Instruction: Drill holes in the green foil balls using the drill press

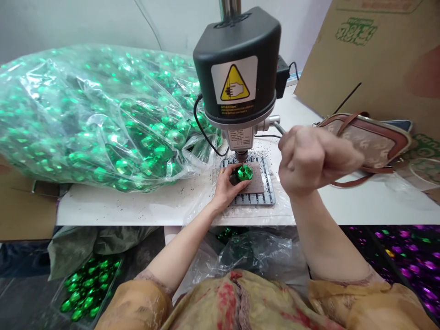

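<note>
Under the spindle of a small black bench drill press (237,59), a shiny green faceted piece (245,173), like a large plastic gem, rests on a brown square pad (256,183). My left hand (227,185) is closed around its left side, thumb in front and fingers behind. The pad lies on the slotted metal base (270,199). My right hand (314,158) makes a fist at the end of the press's feed lever (279,126), to the right of the drill head. Its grip hides the lever's end.
A big clear bag (103,123) of green faceted pieces fills the table's left. A handbag (367,137) and a cardboard box (343,55) stand at right. Dark shavings dot the white table (137,206). Below are a tub of green pieces (87,288) and purple pieces (412,256).
</note>
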A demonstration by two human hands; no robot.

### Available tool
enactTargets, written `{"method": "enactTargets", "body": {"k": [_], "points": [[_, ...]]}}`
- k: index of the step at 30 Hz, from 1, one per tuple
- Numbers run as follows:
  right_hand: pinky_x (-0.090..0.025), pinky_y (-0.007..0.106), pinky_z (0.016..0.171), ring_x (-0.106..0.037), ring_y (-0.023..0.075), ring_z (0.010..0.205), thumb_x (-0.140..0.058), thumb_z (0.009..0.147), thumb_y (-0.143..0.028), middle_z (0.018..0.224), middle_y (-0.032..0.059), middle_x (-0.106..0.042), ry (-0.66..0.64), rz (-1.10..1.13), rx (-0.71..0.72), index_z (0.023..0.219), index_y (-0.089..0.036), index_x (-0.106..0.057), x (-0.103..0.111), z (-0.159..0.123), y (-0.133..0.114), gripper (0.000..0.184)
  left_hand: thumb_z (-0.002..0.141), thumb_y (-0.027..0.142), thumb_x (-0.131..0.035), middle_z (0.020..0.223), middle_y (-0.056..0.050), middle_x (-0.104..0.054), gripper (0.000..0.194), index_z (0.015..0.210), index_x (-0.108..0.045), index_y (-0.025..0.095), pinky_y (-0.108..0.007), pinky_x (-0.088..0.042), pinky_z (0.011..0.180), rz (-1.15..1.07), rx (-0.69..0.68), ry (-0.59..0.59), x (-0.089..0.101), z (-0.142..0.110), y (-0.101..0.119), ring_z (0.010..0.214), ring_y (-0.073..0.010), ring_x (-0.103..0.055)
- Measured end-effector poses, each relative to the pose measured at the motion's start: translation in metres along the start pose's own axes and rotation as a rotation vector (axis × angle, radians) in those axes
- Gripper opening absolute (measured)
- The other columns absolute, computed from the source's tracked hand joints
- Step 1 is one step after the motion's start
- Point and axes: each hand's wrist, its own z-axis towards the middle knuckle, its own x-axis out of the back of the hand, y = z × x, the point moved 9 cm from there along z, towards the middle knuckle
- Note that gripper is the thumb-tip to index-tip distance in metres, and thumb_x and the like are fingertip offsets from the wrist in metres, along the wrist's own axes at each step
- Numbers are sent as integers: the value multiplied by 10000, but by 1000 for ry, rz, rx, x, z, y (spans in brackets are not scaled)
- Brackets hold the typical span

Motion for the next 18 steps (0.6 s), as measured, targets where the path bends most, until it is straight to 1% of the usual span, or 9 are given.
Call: {"method": "enactTargets", "body": {"k": [1,3,7,9,12,14,15,17,18], "points": [[-187,291,413,-301,53,378,-589,886,-182,435,-50,-306,14,-6,-85,503,-183,-245,-4,9,4,515,763,385,-841,1150,-80,-685,520,1213,-628,233,-400,-526,941,-6,5,4,0,1,1,1084,-251,-642],[-196,295,430,-325,66,382,-588,871,-114,432,-61,-291,24,35,-160,506,-203,-320,-15,27,5,462,772,369,-827,1136,-76,-690,489,1188,-617,223,-390,-529,924,-5,-2,31,3,0,8,1053,-237,-650],[-190,274,444,-300,47,379,-575,889,-112,433,-73,-264,-9,70,-206,517,-201,-317,-29,47,7,462,790,365,-784,979,-46,-679,366,1064,-601,205,-317,-530,790,98,-111,99,24,-22,35,890,-184,-651],[-225,268,477,-338,48,399,-561,909,-137,465,-67,-271,-11,31,-207,538,-202,-310,-28,47,7,453,797,396,-762,880,-26,-659,342,1018,-590,201,-278,-511,695,165,-253,-1,28,-48,50,788,-160,-636],[-238,285,490,-353,63,406,-626,887,-338,482,-61,-281,-18,-9,-203,551,-214,-285,-28,43,7,495,835,448,-709,795,-23,-654,324,1011,-604,197,-260,-467,588,371,-579,-234,23,-110,65,663,-143,-602],[-209,296,467,-320,60,382,-657,839,-472,456,-65,-263,9,8,-167,539,-216,-262,-27,43,6,558,864,389,-687,915,-76,-714,294,1083,-626,202,-277,-477,596,612,-757,-371,15,-152,60,666,-154,-611],[-190,298,452,-300,55,369,-663,825,-503,443,-69,-255,29,34,-145,533,-215,-260,-27,44,6,576,869,346,-684,1026,-115,-730,311,1140,-625,206,-294,-496,622,713,-801,-432,12,-168,54,698,-168,-628],[-165,293,428,-281,47,357,-686,817,-479,428,-76,-263,50,96,-116,524,-212,-281,-27,44,5,567,876,313,-681,1203,-180,-706,373,1225,-608,203,-321,-524,667,789,-833,-494,12,-184,46,763,-191,-650],[-164,288,425,-285,45,361,-699,820,-434,427,-77,-277,53,113,-117,522,-209,-299,-27,45,6,547,885,322,-674,1224,-195,-698,380,1235,-605,192,-324,-531,675,764,-852,-478,15,-184,47,781,-197,-652]]}}
